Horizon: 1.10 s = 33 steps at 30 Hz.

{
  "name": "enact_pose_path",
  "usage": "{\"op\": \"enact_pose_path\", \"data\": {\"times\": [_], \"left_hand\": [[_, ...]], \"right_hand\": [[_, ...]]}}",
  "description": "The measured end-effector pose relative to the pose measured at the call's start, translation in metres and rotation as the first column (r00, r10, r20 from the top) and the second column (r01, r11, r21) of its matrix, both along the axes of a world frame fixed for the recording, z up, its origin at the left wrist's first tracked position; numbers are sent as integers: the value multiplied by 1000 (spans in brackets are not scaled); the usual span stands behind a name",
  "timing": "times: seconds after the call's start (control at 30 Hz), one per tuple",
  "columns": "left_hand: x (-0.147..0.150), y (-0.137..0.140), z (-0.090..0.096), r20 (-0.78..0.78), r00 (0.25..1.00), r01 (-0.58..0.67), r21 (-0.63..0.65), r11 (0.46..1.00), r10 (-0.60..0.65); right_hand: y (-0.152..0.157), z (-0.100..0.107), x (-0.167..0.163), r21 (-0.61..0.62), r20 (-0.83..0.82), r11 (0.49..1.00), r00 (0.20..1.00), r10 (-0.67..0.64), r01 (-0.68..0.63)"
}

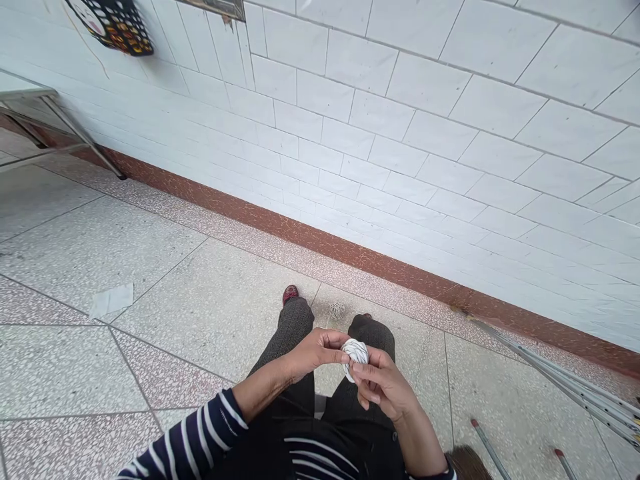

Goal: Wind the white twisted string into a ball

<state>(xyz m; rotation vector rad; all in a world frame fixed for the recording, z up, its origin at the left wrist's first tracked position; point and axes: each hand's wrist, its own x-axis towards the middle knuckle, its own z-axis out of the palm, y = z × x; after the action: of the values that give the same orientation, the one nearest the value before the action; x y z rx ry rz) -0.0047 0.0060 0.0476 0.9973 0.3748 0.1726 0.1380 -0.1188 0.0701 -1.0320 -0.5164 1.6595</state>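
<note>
- 2-sided pinch: left hand (pixel 325 349) and right hand (pixel 384 381) hold the white cord ball (pixel 357 351) between them, above the legs (pixel 291 333).
- Likely light, soft, easily squashed, with little slip.
- Best hold seems its sides, lightly, keeping wraps from loosening.

The single view looks from the wearer's eye level, facing forward and steeply down past the striped sleeves (pixel 200 433) to the hands (pixel 384 383), close in the lower middle. Trousered legs (pixel 294 321) and terrazzo floor (pixel 190 307) lie beyond, then the white tiled wall (pixel 400 127) along the top. Slanting red-brown skirting (pixel 350 252) shows the frame tilted; the stretched edges suggest, probably, a wide lens.
</note>
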Motion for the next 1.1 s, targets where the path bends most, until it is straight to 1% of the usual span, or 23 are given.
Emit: {"op": "enact_pose_path", "data": {"times": [0.1, 0.2, 0.27, 0.37, 0.47, 0.53, 0.57, 0.6, 0.63, 0.67, 0.73, 0.77, 0.8, 0.83, 0.87, 0.9, 0.93, 0.97, 1.03, 1.07, 1.1], "left_hand": [[1, -5, -6, -13, 1000, 12, 16, 1000, -12], [-1, -11, -7, -21, 1000, -10, 21, 1000, 11], [-4, -15, -7, -24, 999, -21, 29, 999, 22], [-8, -20, -7, -24, 999, -45, 54, 997, 47], [-9, -19, -7, -25, 997, -76, 79, 994, 78], [-10, -15, -6, -33, 997, -68, 151, 986, 74], [-11, -13, -4, -46, 997, -49, 223, 974, 61], [-13, -10, -1, -65, 997, -15, 319, 947, 37], [-17, -6, 3, -89, 996, 30, 434, 900, 10], [-21, -2, 8, -113, 994, 74, 555, 828, -13], [-31, 6, 20, -141, 989, 133, 762, 634, -39], [-35, 11, 26, -137, 990, 137, 832, 538, -40], [-38, 16, 32, -125, 991, 130, 879, 459, -40], [-41, 21, 37, -109, 993, 115, 905, 409, -39], [-41, 25, 40, -90, 995, 98, 915, 390, -38], [-40, 29, 41, -74, 997, 82, 913, 399, -35], [-37, 30, 40, -61, 998, 67, 899, 432, -28], [-33, 31, 36, -52, 999, 53, 872, 487, -15], [-22, 25, 23, -55, 998, 34, 771, 636, 14], [-16, 19, 14, -64, 998, 30, 701, 713, 21], [-10, 12, 6, -75, 997, 31, 629, 777, 21]], "right_hand": [[-7, -3, 0, -39, 26, 999, 999, -28, 29], [-14, -8, 3, -66, 126, 988, 984, -127, 137], [-19, -11, 3, -62, 197, 982, 967, -164, 179], [-22, -12, -3, -32, 281, 984, 946, -162, 178], [-20, -9, -10, 40, 369, 974, 903, -222, 223], [-18, -8, -11, 86, 411, 967, 875, -254, 240], [-16, -8, -10, 100, 426, 967, 868, -254, 234], [-15, -7, -8, 104, 436, 971, 867, -241, 218], [-15, -8, -6, 101, 442, 976, 870, -217, 192], [-14, -8, -4, 94, 443, 982, 876, -190, 165], [-13, -9, -1, 81, 438, 991, 889, -135, 111], [-12, -9, -1, 80, 435, 993, 894, -109, 82], [-11, -9, -3, 82, 435, 995, 897, -82, 51], [-11, -8, -6, 88, 436, 996, 898, -59, 23], [-10, -7, -10, 97, 437, 995, 898, -44, 2], [-10, -4, -14, 112, 438, 994, 898, -40, -10], [-10, 0, -18, 132, 440, 991, 897, -53, -6], [-10, 4, -22, 156, 443, 988, 893, -80, 11], [-11, 16, -25, 208, 454, 976, 877, -160, 70], [-11, 21, -25, 228, 466, 969, 863, -198, 99], [-11, 26, -23, 239, 482, 963, 846, -230, 126]]}}
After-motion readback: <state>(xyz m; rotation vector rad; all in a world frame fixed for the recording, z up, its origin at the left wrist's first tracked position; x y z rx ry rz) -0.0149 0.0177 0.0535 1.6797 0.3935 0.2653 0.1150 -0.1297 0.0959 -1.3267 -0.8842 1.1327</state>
